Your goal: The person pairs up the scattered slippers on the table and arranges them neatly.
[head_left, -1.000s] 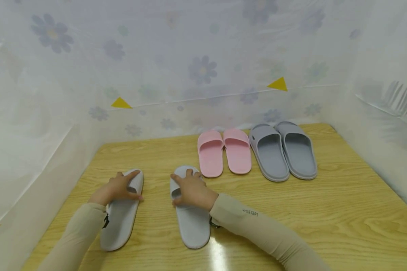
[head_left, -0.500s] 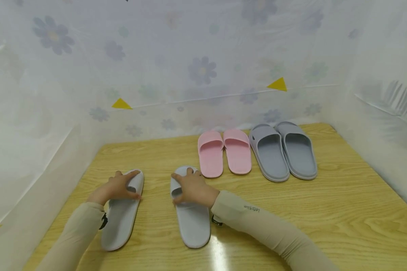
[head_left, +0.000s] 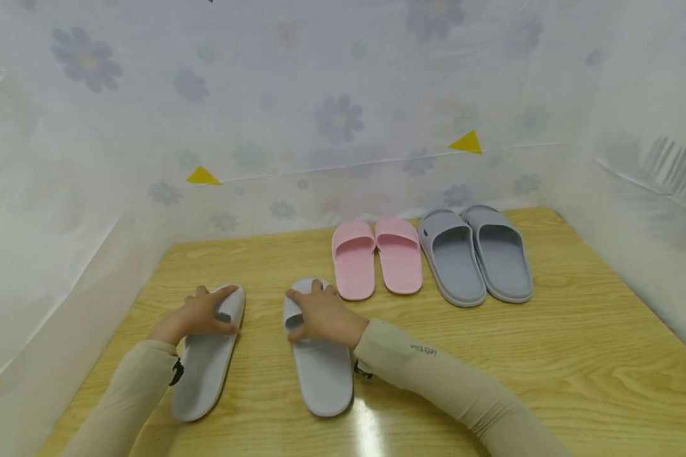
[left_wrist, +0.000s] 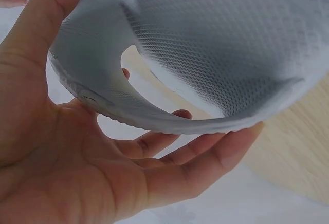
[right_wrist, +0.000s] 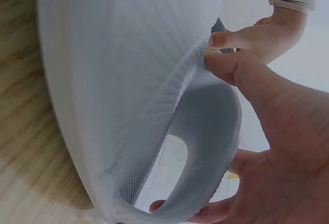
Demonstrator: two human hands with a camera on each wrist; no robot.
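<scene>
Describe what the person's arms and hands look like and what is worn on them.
Both arms wear long, close-fitting beige sleeves that end at the wrists. The right sleeve bears a small line of dark lettering on the forearm. A small black fitting shows under each wrist. The left hand and right hand are bare: no gloves or rings show.

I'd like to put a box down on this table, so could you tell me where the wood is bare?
Bare wood lies right of the right hand, in front of the pale pink slides and darker grey slides, and at the far left corner of the wooden table. It is crowded along the back right and around both light grey slides that the hands grip.
</scene>
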